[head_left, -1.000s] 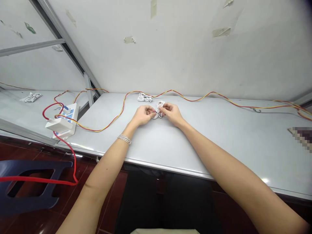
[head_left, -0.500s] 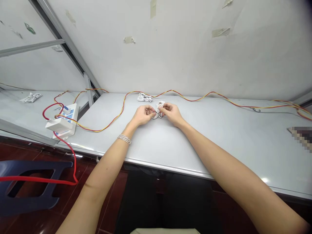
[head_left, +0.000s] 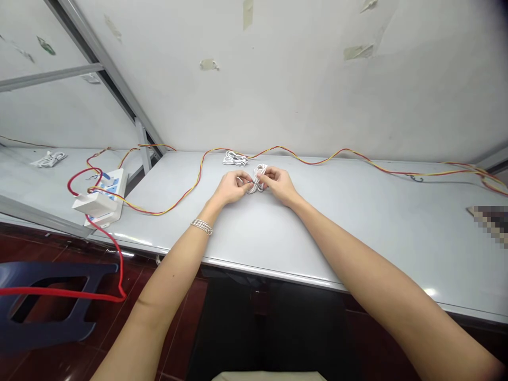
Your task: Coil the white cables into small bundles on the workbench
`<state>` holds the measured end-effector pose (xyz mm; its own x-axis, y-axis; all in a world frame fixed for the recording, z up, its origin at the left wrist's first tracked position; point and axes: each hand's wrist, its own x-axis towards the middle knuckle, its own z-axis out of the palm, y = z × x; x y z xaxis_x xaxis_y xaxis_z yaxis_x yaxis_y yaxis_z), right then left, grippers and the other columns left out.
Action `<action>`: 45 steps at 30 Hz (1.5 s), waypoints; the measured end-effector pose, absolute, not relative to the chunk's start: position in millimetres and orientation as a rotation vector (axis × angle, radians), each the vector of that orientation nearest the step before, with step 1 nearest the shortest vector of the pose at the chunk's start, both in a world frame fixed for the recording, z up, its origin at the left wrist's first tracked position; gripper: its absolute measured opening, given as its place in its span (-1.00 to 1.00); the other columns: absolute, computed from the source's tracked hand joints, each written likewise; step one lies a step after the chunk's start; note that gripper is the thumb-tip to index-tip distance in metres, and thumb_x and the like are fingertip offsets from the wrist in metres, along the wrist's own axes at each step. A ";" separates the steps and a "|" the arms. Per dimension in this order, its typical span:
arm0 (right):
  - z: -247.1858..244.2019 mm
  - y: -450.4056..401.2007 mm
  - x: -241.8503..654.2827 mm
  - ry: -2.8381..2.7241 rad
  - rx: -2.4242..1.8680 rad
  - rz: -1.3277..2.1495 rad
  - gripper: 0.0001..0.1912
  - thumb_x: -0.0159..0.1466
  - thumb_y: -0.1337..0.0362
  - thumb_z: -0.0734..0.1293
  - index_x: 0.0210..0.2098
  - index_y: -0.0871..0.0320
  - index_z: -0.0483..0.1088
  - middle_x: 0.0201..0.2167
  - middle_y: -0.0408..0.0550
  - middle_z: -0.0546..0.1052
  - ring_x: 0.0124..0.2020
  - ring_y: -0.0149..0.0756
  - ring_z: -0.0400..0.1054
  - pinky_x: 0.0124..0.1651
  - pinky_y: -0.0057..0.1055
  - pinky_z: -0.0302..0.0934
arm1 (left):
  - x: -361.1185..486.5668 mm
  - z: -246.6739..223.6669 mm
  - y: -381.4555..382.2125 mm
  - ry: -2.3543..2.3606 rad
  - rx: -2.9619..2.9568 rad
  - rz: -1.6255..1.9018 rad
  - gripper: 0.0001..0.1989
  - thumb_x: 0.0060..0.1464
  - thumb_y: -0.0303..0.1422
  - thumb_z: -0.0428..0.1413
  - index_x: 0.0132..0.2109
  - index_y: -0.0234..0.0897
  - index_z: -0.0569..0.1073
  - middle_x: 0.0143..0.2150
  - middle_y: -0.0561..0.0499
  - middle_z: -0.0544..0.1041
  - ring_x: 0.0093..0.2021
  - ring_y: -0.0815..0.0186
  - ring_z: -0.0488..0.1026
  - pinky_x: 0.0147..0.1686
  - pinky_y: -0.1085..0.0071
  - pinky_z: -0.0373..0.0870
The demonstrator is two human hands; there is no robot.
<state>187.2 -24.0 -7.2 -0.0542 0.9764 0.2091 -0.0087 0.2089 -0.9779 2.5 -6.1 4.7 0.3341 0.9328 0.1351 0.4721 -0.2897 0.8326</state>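
Note:
A coiled white cable [head_left: 259,173] with a thin black tie [head_left: 255,183] round its middle is held just above or on the grey table. My left hand [head_left: 234,186], a silver bracelet at its wrist, pinches the tie at the coil's left side. On the right side, my right hand [head_left: 280,185] is closed on the coil with thumb and fingers. Just behind my left hand lies a second white cable coil [head_left: 235,159], bound with a dark tie.
A red-and-yellow twisted wire [head_left: 193,185] runs along the back of the table [head_left: 254,238]. To the left sits a white power strip [head_left: 115,211] with a bulky plug and red cord. Further left lies another white cable bundle [head_left: 49,159]; below is a blue stool [head_left: 79,312].
Both hands keep nearly the same hold on the coiled white cable. The view has shifted very slightly.

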 end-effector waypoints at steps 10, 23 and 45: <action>-5.2 -25.2 188.0 -1.363 -1.034 1.078 -0.51 0.04 -0.16 0.51 -0.46 0.13 0.36 -0.51 -0.14 0.45 -0.51 -0.39 0.30 -0.38 -0.39 0.23 | 3.5 7.5 -8.6 1.235 1.881 0.830 -0.86 0.00 -0.37 0.26 -0.29 -0.29 0.47 -0.51 0.06 0.48 -0.54 0.40 0.33 -0.50 0.44 0.18; -5.7 -24.7 187.2 -1.351 -1.039 1.083 -0.52 0.04 -0.15 0.51 -0.47 0.12 0.35 -0.53 -0.14 0.43 -0.51 -0.38 0.29 -0.39 -0.37 0.21 | 2.9 7.9 -8.4 1.249 1.945 0.831 -0.88 0.02 -0.36 0.24 -0.27 -0.29 0.51 -0.50 0.06 0.48 -0.51 0.39 0.34 -0.46 0.42 0.21; -11.6 -22.7 186.8 -1.362 -1.069 1.017 -0.49 0.07 -0.19 0.49 -0.49 0.11 0.33 -0.53 -0.13 0.44 -0.51 -0.38 0.28 -0.39 -0.38 0.20 | -0.4 4.5 -5.9 1.138 1.919 0.853 -0.86 -0.04 -0.39 0.24 -0.30 -0.28 0.45 -0.37 -0.03 0.59 -0.41 0.32 0.50 -0.37 0.41 0.38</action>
